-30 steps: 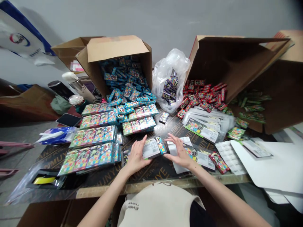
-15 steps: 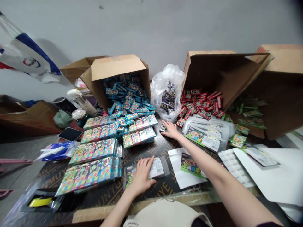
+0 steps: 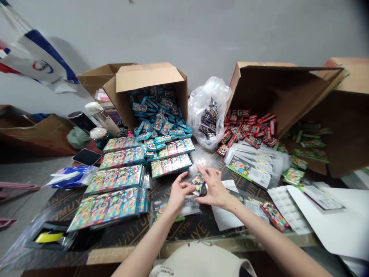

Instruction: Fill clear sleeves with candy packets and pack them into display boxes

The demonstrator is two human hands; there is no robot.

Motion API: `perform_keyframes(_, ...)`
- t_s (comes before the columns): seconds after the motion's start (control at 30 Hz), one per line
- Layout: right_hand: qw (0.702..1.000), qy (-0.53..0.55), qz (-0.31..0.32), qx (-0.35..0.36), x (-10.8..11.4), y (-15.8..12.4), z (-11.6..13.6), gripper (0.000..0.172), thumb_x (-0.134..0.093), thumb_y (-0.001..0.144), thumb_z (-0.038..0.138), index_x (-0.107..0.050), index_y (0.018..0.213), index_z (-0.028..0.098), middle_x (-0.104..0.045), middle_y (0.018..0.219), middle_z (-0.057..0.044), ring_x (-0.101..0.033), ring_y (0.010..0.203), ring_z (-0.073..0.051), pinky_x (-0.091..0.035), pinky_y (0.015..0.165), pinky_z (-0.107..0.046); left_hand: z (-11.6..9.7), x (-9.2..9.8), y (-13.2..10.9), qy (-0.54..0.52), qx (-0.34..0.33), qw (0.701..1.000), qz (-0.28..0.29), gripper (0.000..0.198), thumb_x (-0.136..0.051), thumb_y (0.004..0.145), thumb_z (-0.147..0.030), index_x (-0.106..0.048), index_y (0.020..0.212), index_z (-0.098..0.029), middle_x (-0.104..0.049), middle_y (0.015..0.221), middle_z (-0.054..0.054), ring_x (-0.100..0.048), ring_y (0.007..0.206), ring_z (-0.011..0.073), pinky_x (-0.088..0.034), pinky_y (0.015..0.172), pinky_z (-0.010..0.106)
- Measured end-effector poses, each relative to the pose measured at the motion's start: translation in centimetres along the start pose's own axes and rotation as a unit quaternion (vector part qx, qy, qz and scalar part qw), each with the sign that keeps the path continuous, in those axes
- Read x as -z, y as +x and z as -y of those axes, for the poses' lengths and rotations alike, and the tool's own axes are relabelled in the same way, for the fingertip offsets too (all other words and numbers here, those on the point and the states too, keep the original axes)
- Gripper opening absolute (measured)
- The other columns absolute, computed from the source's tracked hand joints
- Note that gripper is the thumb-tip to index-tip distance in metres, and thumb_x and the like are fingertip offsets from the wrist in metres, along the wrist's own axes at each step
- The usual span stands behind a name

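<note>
A small dark purple patterned box (image 3: 199,184) is held between my two hands above the table. My right hand (image 3: 215,188) is closed round its right side, thumb below and fingers above. My left hand (image 3: 180,192) pinches at its left edge with thumb and fingertips. Under the hands lies a flat clear pouch with a black printed front (image 3: 161,207), partly covered by my left hand. More purple boxes (image 3: 209,117) sit in a clear plastic bag (image 3: 196,100) beyond. To the right lies a red patterned pack (image 3: 275,215), near my right forearm.
Cartons hold blue boxes (image 3: 161,123), red boxes (image 3: 249,125) and green boxes (image 3: 313,144). Filled packs (image 3: 108,206) stand in rows at the left. Printed pouches (image 3: 253,169) fan out at the right, near white sheets (image 3: 323,227). A phone (image 3: 86,157) lies far left.
My right hand has drawn back from near the plastic bag with the purple box. My left hand has lifted off the pouch and met it at the box.
</note>
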State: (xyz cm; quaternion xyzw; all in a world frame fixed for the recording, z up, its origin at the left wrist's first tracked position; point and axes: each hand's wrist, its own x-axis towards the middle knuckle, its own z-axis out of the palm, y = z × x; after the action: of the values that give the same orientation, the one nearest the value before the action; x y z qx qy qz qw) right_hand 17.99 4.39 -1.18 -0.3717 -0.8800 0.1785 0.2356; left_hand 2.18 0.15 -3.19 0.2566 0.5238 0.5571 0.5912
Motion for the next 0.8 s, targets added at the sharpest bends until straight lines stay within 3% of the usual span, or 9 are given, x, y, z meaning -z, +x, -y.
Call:
perform_keyframes(0.1, 0.997, 0.045, 0.055, -0.008, 0.9, -1.5, -0.2, 0.051, -0.069, 0.058, 0.054, -0.062, 0.097, 0.022, -0.051, 0.089, -0.005, -0.049, 0.089, -0.024, -0.033, 0.081, -0.039, -0.4, 0.9, 0.1, -0.002, -0.019, 0.999, -0.027, 0.084, -0.076, 0.056, -0.021, -0.033, 0.128, -0.016, -0.061, 0.06, -0.004, -0.058, 0.053, 0.0113, -0.046, 0.057, 0.023)
perform_keyframes(0.17, 0.995, 0.074, 0.066, 0.003, 1.2, -2.1, -0.1, 0.038, -0.067, 0.062, 0.052, -0.063, 0.086, 0.023, -0.053, 0.093, -0.005, -0.049, 0.092, -0.023, -0.033, 0.082, -0.038, -0.6, 1.4, -0.1, -0.004, 0.001, 1.0, -0.019, 0.09, -0.077, 0.054, -0.021, -0.029, 0.13, -0.017, -0.064, 0.065, -0.001, -0.061, 0.056, 0.0137, -0.048, 0.059, 0.026)
perform_keyframes(0.3, 0.994, 0.084, 0.05, 0.044, 0.7, -2.2, 0.6, 0.084, -0.07, 0.056, 0.051, -0.037, 0.128, 0.023, -0.037, 0.129, -0.012, -0.035, 0.117, -0.03, -0.024, 0.095, -0.045, -0.2, 0.7, -0.7, 0.005, 0.031, 1.0, 0.002, 0.091, -0.078, 0.052, -0.022, -0.03, 0.13, -0.016, -0.065, 0.065, 0.001, -0.06, 0.054, 0.0136, -0.046, 0.056, 0.025)
perform_keyframes(0.37, 0.991, 0.089, 0.06, 0.076, 0.3, -2.1, 0.8, 0.085, -0.068, 0.058, 0.043, -0.029, 0.132, 0.023, -0.038, 0.129, -0.011, -0.035, 0.118, -0.028, -0.021, 0.098, -0.044, 0.1, 0.2, -1.1, 0.028, 0.039, 0.999, 0.016, 0.091, -0.076, 0.055, -0.025, -0.027, 0.131, -0.015, -0.065, 0.069, 0.002, -0.061, 0.057, 0.0144, -0.046, 0.059, 0.027)
perform_keyframes(0.47, 0.994, 0.076, 0.032, 0.071, -0.1, -2.3, 0.0, 0.072, -0.065, 0.059, 0.033, -0.037, 0.125, 0.024, -0.048, 0.116, -0.007, -0.043, 0.111, -0.025, -0.021, 0.099, -0.042, 0.4, 0.8, -1.8, 0.157, -0.015, 0.986, 0.052, 0.087, -0.068, 0.064, -0.035, -0.021, 0.135, -0.017, -0.065, 0.084, 0.007, -0.062, 0.076, 0.0188, -0.046, 0.073, 0.035)
perform_keyframes(0.53, 0.998, 0.048, 0.007, 0.043, -0.3, -2.8, -1.4, 0.068, -0.065, 0.059, 0.033, -0.041, 0.121, 0.023, -0.05, 0.113, -0.008, -0.044, 0.108, -0.026, -0.02, 0.098, -0.043, 0.7, 2.2, -2.3, 0.327, -0.107, 0.934, 0.095, 0.09, -0.07, 0.059, -0.04, -0.025, 0.135, -0.021, -0.058, 0.107, 0.011, -0.054, 0.101, 0.0248, -0.038, 0.089, 0.043)
perform_keyframes(0.67, 0.999, 0.006, 0.031, 0.013, -1.1, -4.3, -3.9, 0.066, -0.065, 0.062, 0.037, -0.041, 0.122, 0.022, -0.051, 0.115, -0.01, -0.046, 0.107, -0.027, -0.016, 0.097, -0.048, 2.0, 5.2, -2.9, 0.603, -0.197, 0.76, 0.141, 0.108, -0.079, 0.041, -0.032, -0.026, 0.135, -0.028, -0.045, 0.122, 0.01, -0.038, 0.115, 0.0317, -0.02, 0.1, 0.051)
perform_keyframes(0.73, 0.998, 0.017, 0.064, 0.014, -1.6, -5.0, -4.3, 0.069, -0.065, 0.063, 0.038, -0.038, 0.125, 0.023, -0.051, 0.117, -0.01, -0.046, 0.108, -0.027, -0.014, 0.098, -0.049, 2.5, 5.8, -3.0, 0.637, -0.199, 0.734, 0.127, 0.107, -0.074, 0.047, -0.025, -0.018, 0.138, -0.026, -0.048, 0.114, 0.008, -0.042, 0.109, 0.0292, -0.026, 0.097, 0.047)
perform_keyframes(0.8, 0.995, 0.048, 0.085, 0.016, -1.9, -5.4, -4.3, 0.074, -0.067, 0.061, 0.037, -0.034, 0.126, 0.023, -0.051, 0.12, -0.009, -0.046, 0.109, -0.027, -0.014, 0.098, -0.049, 2.7, 6.0, -3.1, 0.63, -0.207, 0.739, 0.118, 0.106, -0.07, 0.052, -0.023, -0.01, 0.139, -0.024, -0.048, 0.113, 0.008, -0.042, 0.107, 0.0277, -0.029, 0.095, 0.044)
